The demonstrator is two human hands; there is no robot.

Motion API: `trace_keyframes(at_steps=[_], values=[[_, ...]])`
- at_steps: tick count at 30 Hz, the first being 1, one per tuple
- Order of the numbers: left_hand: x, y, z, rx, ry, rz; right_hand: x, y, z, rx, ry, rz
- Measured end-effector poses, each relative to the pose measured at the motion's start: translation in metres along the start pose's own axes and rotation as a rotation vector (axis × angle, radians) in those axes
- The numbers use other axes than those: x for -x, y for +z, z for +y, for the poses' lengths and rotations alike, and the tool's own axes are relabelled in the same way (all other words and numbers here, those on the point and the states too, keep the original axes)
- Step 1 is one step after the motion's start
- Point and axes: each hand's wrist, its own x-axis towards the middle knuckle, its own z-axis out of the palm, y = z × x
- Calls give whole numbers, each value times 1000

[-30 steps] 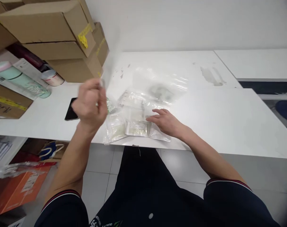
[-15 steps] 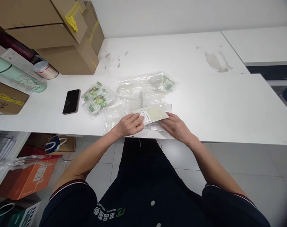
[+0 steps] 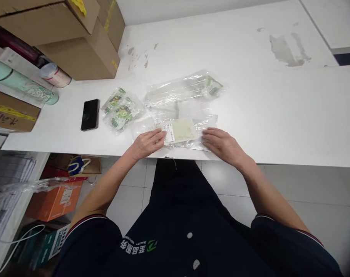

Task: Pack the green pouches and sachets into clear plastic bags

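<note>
A pale green flat pouch (image 3: 184, 130) with a white printed label lies on clear plastic bags at the table's front. My left hand (image 3: 148, 144) is closed on the pouch's left, labelled end, fingers over it and thumb at its near edge. My right hand (image 3: 222, 145) is open, fingers stretched over the right end of a clear plastic bag (image 3: 207, 122), apart from the pouch. Behind it lies a long clear plastic bag (image 3: 177, 91) with a green print at its right end. To the left are clear packets with green vegetable prints (image 3: 124, 112).
On the white table (image 3: 273, 119) a black phone (image 3: 90, 114) lies at the left. Cardboard boxes (image 3: 82, 57), a mint green bottle (image 3: 33, 87) and a tin (image 3: 56, 75) stand farther left. Below, an orange box (image 3: 55, 200) sits on the floor.
The pouch has gone from tilted up between both hands to lying flat on the bags. My right hand has let go of it and moved right. The camera view has shifted.
</note>
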Motion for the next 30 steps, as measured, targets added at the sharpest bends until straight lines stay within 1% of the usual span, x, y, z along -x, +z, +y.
trace_keyframes(at_steps=[2,5,9,10,12,15,17,20,23,25,28,30], values=[[7,-2,-1,48,-11,-26,0,0,0,15,-10,-3],[12,-3,0,117,-27,-27,-2,1,-2,54,-19,-3],[14,-2,2,156,-52,-41,-10,4,-13,167,33,67],[14,-2,3,175,-51,-52,-13,5,-17,191,27,69],[14,-4,4,229,-47,-79,-19,9,-26,214,-38,10],[16,-7,8,293,-60,-113,-28,18,-35,216,-161,-138],[20,-7,10,292,-92,-119,-31,23,-37,227,-180,-186],[27,-4,14,257,-134,-123,-34,27,-39,247,-157,-190],[32,1,15,238,-135,-95,-35,26,-41,250,-148,-190],[34,3,16,228,-139,-48,-36,25,-42,262,-153,-192],[31,3,16,228,-144,28,-38,23,-44,305,-172,-173],[26,0,17,253,-160,80,-39,19,-46,323,-185,-156]])
